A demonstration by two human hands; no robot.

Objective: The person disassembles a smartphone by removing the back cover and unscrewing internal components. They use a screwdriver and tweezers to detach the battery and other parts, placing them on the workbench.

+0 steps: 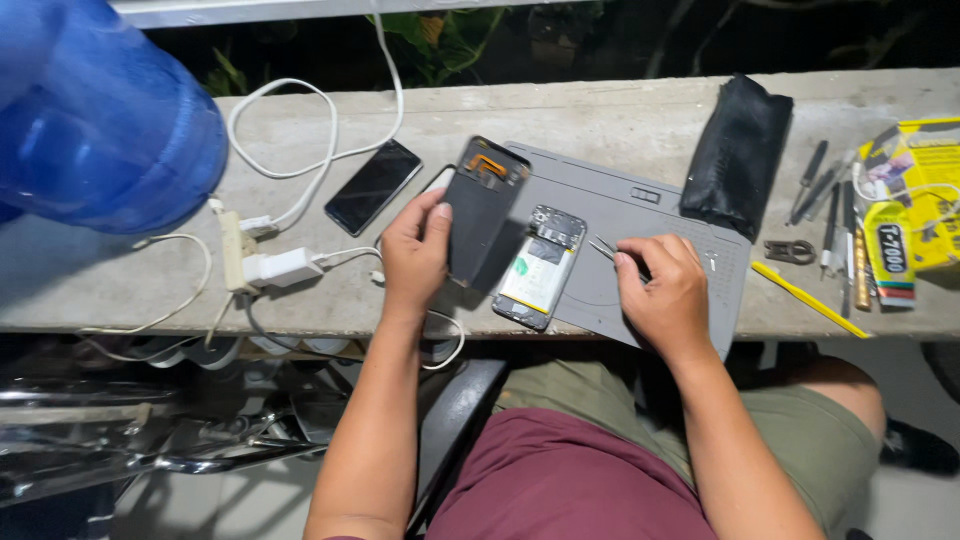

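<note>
On grey mat [640, 215], opened phone [540, 268], thin metal tweezers [607, 249].

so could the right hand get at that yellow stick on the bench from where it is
Probably yes. The right hand holds tweezers on the grey mat; the yellow stick lies just to its right with bare bench between, though the tweezers occupy its fingers.
</note>
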